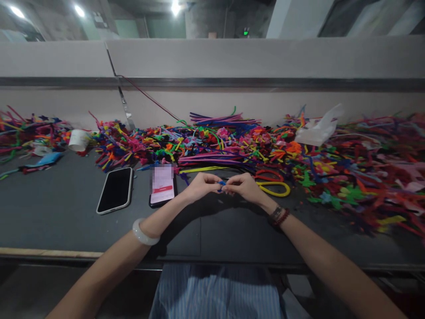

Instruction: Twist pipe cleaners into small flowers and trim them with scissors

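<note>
My left hand and my right hand meet over the dark table, fingertips pinched together on a small blue pipe cleaner piece. Both hands are closed around it, and most of the piece is hidden by the fingers. A white bangle sits on my left wrist, and dark bead bracelets on my right. Just beyond my right hand lie a yellow pipe cleaner loop and a red loop.
A wide heap of colourful pipe cleaners runs along the back of the table. A dark phone and a lit phone lie left of my hands. A white cup and a white plastic bag rest in the heap.
</note>
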`<action>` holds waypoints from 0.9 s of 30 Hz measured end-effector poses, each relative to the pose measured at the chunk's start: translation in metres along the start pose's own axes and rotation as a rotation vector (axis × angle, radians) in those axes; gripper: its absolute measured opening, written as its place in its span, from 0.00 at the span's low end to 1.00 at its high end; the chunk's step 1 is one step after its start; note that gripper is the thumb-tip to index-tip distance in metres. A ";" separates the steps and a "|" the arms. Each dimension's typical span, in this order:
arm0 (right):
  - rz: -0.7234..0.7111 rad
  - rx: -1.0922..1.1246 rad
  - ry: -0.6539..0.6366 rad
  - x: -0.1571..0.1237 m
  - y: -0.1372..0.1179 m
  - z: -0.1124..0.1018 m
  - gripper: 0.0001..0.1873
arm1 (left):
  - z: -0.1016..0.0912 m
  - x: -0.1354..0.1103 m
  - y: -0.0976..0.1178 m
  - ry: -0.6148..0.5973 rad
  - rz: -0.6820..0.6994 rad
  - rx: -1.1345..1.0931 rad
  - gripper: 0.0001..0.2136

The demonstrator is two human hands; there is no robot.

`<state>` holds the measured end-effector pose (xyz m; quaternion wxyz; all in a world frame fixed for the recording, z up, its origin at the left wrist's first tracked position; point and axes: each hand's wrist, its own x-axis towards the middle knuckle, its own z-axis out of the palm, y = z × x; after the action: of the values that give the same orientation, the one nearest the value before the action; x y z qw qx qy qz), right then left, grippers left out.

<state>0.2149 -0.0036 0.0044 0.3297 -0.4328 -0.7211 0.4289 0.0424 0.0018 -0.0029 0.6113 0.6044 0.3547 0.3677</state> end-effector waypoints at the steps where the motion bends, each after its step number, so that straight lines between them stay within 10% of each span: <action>1: 0.004 0.004 0.005 0.000 0.000 0.000 0.13 | 0.000 0.000 0.000 0.011 -0.004 -0.022 0.07; 27: -0.103 -0.003 0.082 -0.001 -0.001 0.005 0.10 | -0.006 0.003 0.002 0.127 -0.068 -0.081 0.09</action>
<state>0.2104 -0.0063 0.0031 0.3797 -0.4130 -0.7290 0.3922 0.0383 0.0076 -0.0005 0.6237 0.5424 0.3978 0.3983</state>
